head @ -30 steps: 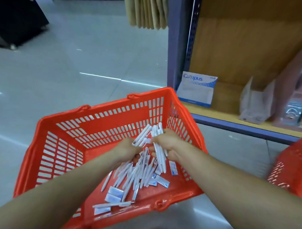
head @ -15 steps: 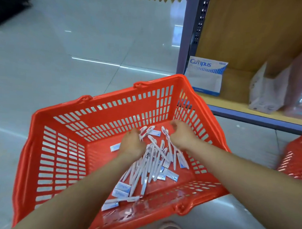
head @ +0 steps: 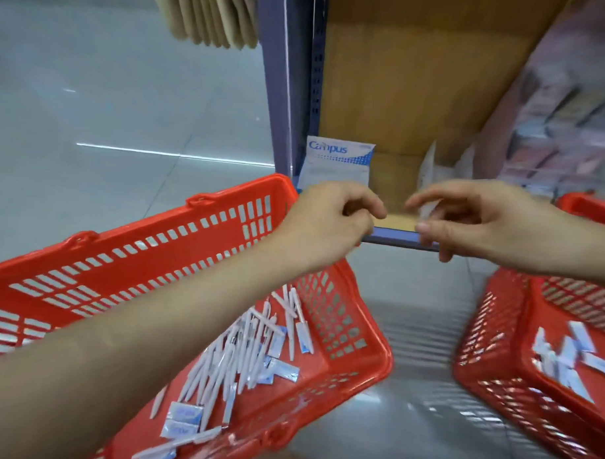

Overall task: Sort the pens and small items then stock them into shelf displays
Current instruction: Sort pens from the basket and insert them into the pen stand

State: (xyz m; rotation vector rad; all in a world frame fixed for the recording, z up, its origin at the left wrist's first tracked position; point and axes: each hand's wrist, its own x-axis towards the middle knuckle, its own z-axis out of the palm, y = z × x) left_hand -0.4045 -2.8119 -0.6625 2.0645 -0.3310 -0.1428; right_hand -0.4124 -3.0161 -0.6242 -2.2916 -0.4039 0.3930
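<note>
1. I am holding my left hand (head: 332, 220) up near the front of the shelf (head: 397, 237), fingers curled loosely inward; I cannot tell whether anything is pinched inside it.
2. I am holding my right hand (head: 473, 220) just across from it, apart from it, fingers half open, with what looks like a small pale packet (head: 427, 210) caught between thumb and fingertips, though it is blurred.
3. Below my left forearm, the near red basket (head: 156, 258) is sitting on the floor holding a loose heap of white pens (head: 235, 357) mixed with small blue-and-white packets (head: 185, 414), so that mix is not yet fully separated.
4. Under my right forearm, a second red basket (head: 496, 339) is holding only small packets (head: 564, 358), as far as I can make out, which suggests the sorting is partly done.
5. Beyond my hands, the wooden shelf is carrying a Campus pack (head: 337, 162) at its left end, and clear wrappers farther right are too blurred to name.
6. I am judging the job as early: many pens are waiting in the near basket, no pens are showing on the shelf, and the stocking is mostly left to do.
</note>
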